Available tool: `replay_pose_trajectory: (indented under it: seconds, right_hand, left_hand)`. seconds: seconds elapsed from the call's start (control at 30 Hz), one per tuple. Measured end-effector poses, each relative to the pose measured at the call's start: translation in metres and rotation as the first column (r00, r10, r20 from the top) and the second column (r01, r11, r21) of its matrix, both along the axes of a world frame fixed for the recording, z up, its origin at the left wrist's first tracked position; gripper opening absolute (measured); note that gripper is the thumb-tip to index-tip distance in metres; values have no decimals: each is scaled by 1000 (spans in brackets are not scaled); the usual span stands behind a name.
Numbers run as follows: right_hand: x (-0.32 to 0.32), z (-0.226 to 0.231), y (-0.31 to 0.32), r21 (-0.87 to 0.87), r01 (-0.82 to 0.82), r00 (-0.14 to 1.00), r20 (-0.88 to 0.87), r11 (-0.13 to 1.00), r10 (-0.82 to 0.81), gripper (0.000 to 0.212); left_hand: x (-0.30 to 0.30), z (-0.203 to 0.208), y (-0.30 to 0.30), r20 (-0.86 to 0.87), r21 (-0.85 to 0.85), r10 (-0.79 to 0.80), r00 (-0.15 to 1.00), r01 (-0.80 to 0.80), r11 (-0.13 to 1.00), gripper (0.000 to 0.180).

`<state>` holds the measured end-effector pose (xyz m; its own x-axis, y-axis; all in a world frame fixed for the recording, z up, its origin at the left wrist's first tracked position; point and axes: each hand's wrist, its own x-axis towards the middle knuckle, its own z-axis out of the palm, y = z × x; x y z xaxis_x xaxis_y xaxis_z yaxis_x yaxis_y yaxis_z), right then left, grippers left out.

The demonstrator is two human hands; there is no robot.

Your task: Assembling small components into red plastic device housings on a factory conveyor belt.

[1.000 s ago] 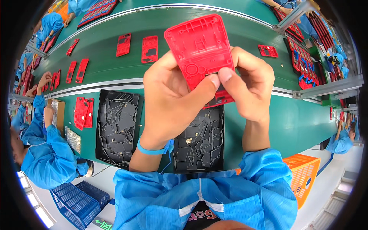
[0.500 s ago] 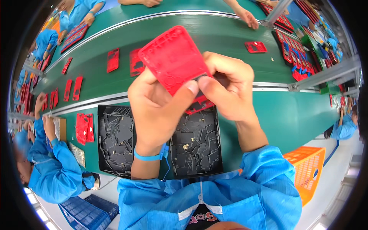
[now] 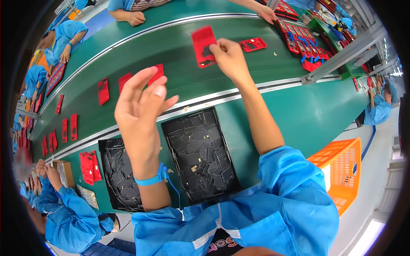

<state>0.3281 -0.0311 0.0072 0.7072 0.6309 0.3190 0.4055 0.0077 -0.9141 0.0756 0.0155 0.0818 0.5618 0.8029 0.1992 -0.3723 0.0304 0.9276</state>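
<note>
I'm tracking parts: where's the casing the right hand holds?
Head view, upper middle: the red casing is held over the green surface, left of another casing.

From my end I can make out only pink lettering (image 3: 221, 243), partly hidden, on the blk shirt (image 3: 220, 235), just under the jkt zip (image 3: 219, 213).

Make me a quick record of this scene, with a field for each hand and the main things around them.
Left hand: raised, fingers apart, holding nothing visible
Right hand: holding a red casing by its right side
Casing position: over the green belt; whether they touch cannot be told
Left wrist: blue strap with a cord
Nearer the person: two black trays of thin dark pieces
Right of trays: orange crate
Elsewhere on belt: other red casings
</note>
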Motion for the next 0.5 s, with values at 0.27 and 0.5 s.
replay_pose_trajectory:
  seconds: [0.27, 0.5]
  right_hand:
    - [47, -56, -4, -356, -4, 998, -61, 934, -19, 33]
    - [132, -44, -76, -289, 578, 775, 487, 763, -402, 31]
  left_hand:
    - [0, 2, -5, -72, 64, 4, 997, 0, 998, 31]
    - [-6, 7, -2, -67, 126, 13, 998, -4, 992, 28]
